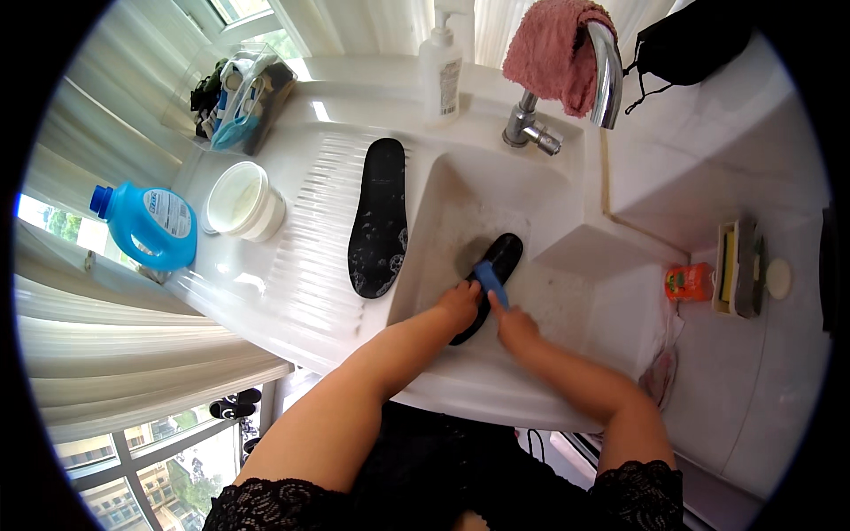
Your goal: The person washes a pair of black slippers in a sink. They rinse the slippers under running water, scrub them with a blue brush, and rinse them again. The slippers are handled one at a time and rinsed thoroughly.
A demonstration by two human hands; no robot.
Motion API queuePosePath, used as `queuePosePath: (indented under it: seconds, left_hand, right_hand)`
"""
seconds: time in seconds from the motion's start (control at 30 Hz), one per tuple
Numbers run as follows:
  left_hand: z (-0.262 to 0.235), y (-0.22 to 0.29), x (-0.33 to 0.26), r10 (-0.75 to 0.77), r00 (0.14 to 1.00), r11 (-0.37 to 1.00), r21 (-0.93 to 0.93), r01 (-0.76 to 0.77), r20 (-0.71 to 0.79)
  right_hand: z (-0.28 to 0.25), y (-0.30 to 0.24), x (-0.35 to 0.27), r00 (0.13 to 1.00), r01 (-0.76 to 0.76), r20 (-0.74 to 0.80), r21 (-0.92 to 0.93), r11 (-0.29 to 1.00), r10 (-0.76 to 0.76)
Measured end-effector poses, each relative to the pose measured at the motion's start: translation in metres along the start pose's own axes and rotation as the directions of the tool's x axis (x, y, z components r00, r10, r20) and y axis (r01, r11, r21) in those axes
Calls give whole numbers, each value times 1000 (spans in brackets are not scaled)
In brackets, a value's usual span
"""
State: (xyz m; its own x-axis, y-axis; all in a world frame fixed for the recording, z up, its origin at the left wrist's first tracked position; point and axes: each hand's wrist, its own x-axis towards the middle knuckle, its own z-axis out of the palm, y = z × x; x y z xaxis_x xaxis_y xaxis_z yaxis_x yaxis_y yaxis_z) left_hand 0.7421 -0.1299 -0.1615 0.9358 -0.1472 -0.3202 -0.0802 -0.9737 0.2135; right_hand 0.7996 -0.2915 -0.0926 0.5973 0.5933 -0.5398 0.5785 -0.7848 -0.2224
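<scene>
A black shoe insole (504, 257) stands tilted inside the white sink basin (567, 319). My left hand (459, 304) is closed around its left edge, about midway along. In my right hand (517, 329) is a blue brush (490, 281), its head lying against the insole; the brush's bristles are hidden and the hand is slightly blurred. A second black insole (379, 221), with patches of white foam on it, lies flat on the ribbed washboard (310, 230) to the left of the basin.
Left of the washboard stand a white tub (241, 199) and a blue detergent bottle (159, 226). A clear bin (235, 97) and a white pump bottle (440, 75) are at the back. A pink cloth (558, 53) hangs over the faucet (529, 131). A soap holder (740, 268) is on the right.
</scene>
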Motion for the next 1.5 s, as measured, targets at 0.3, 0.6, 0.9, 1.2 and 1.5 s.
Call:
queuePosePath:
  seconds: [0.3,0.6,0.9,1.2,1.5]
  left_hand:
    - [-88,7,-40,-17,665,971,171,-168,747]
    - [-100,14,-55,-57,599,962,205,-181,799]
    - [-73,2,-55,-37,579,969,171,-179,815]
    - [-67,7,-42,-119,508,965,220,-143,853]
    - [-99,24,-26,-94,570,969,206,-136,816]
  right_hand:
    - [-8,28,-21,946,307,157,-149,940,-284]
    - [11,43,-1,961,276,44,-52,960,-274]
    - [-34,62,15,972,229,77,-84,970,-223]
    - [-14,63,20,933,358,2,-106,928,-360]
    - [6,45,8,925,378,39,-57,924,-377]
